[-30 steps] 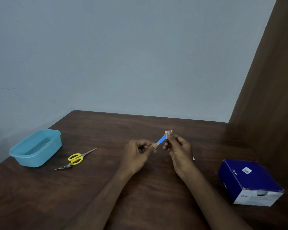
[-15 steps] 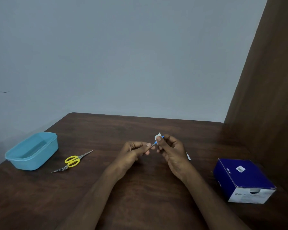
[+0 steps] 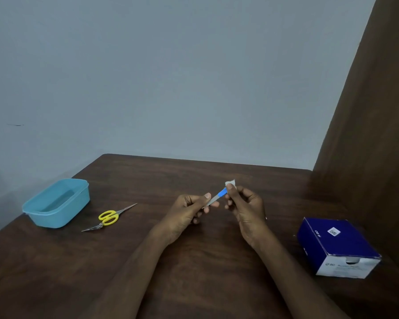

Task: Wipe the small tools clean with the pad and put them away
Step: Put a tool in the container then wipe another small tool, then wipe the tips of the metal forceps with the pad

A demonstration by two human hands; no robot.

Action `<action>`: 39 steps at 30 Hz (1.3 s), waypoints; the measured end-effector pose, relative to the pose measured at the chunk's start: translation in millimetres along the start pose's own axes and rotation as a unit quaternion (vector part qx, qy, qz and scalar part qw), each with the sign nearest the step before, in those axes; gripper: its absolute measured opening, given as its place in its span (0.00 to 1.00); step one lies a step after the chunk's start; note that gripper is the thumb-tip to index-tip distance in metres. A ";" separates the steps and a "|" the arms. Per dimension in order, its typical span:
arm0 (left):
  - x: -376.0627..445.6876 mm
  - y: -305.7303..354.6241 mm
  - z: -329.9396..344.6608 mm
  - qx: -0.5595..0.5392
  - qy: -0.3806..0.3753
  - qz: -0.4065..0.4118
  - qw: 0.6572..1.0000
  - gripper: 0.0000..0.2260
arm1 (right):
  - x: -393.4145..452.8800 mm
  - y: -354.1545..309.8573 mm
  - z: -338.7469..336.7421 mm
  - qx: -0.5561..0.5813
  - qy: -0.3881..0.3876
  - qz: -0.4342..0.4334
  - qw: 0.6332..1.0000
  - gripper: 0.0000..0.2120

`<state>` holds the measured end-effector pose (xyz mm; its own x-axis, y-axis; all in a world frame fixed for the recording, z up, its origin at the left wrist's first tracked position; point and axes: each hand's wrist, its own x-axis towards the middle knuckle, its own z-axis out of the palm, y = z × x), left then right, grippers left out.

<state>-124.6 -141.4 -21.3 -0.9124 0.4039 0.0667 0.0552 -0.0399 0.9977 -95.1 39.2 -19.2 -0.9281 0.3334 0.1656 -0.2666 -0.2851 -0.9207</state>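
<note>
The slim blue-handled tool (image 3: 218,195), held above the table (image 3: 217,261) between both hands, looks light, stiff and slippery, best pinched at its metal end, as the left hand (image 3: 189,209) does. The right hand (image 3: 244,203) pinches the soft white pad (image 3: 230,182) around the blue end. Half a second ago the pad sat nearer the left hand, hiding most of the blue.

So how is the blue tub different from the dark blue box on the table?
The tub is light blue plastic with an open top; the box is dark blue cardboard with a white front and closed top. The tub sits at the table's left edge near the scissors; the box sits at the right. Both rest flat on the table, untouched.
</note>
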 end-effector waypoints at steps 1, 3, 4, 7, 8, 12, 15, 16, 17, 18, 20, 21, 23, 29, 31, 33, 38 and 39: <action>-0.8 0.4 1.6 -0.002 0.024 0.001 1.000 0.20 | -0.1 1.3 -0.9 -0.017 0.005 0.000 1.000 0.10; -4.2 3.1 3.5 -0.017 0.071 0.015 0.997 0.17 | -1.2 3.2 -0.8 -0.033 0.016 -0.001 0.999 0.08; -7.0 5.3 3.5 -0.022 0.091 0.030 0.995 0.15 | -2.3 3.6 0.3 -0.031 0.021 0.000 0.999 0.08; -14.7 9.0 1.4 -0.020 0.128 0.077 0.989 0.09 | -11.6 5.9 10.4 -0.007 0.017 0.019 1.000 0.08; -17.4 9.0 1.0 -0.023 0.138 0.087 0.986 0.07 | -17.5 8.0 16.6 -0.002 0.011 0.024 1.000 0.08; -28.3 6.0 -1.4 -0.045 0.193 0.116 0.973 0.12 | -44.1 22.5 41.6 -0.013 -0.003 0.038 0.999 0.04; -41.1 7.4 -14.8 -0.063 0.238 0.130 0.960 0.14 | -60.9 29.1 56.7 -0.042 -0.025 0.029 0.998 0.04; -45.5 10.2 -23.3 -0.057 0.248 0.137 0.957 0.13 | -63.9 29.9 62.1 -0.052 -0.030 0.024 0.998 0.06; -52.4 14.6 -34.6 -0.038 0.258 0.143 0.955 0.11 | -67.5 31.3 69.5 -0.060 -0.033 0.019 0.997 0.08; -55.7 19.9 -46.9 -0.009 0.267 0.150 0.952 0.09 | -67.9 32.8 75.3 -0.068 -0.033 0.013 0.997 0.09; -65.3 34.6 -75.4 0.077 0.282 0.151 0.944 0.04 | -69.5 37.7 91.1 -0.080 -0.035 0.010 0.996 0.10; -72.7 43.8 -92.7 0.129 0.286 0.145 0.938 0.03 | -71.2 41.1 102.8 -0.081 -0.042 0.014 0.996 0.10; -86.5 62.0 -127.0 0.234 0.291 0.141 0.917 0.04 | -74.2 49.3 128.7 -0.085 -0.061 0.022 0.994 0.10; -115.9 102.7 -238.8 0.428 0.349 0.075 0.831 0.03 | -81.6 75.0 189.4 -0.150 -0.119 -0.025 0.981 0.13; -122.5 109.0 -268.5 0.449 0.357 -0.015 0.819 0.03 | -83.2 78.6 189.6 -0.106 -0.111 -0.025 0.988 0.12; -124.9 111.1 -289.1 0.460 0.360 -0.079 0.808 0.05 | -81.8 79.5 184.3 -0.069 -0.076 -0.020 0.995 0.12; -114.6 106.8 -298.1 0.506 0.337 -0.152 0.779 0.03 | -87.5 76.8 182.3 -0.134 -0.111 -0.012 0.985 0.11; -111.1 104.3 -296.3 0.522 0.327 -0.165 0.770 0.04 | -88.0 75.6 183.6 -0.140 -0.117 -0.011 0.983 0.11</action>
<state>-137.7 -461.3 71.1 -0.9372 -0.3256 0.1252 -0.2390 0.8608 0.4492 -81.2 -176.6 -38.5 -0.9661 0.1109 0.2333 -0.2359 -0.0109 -0.9717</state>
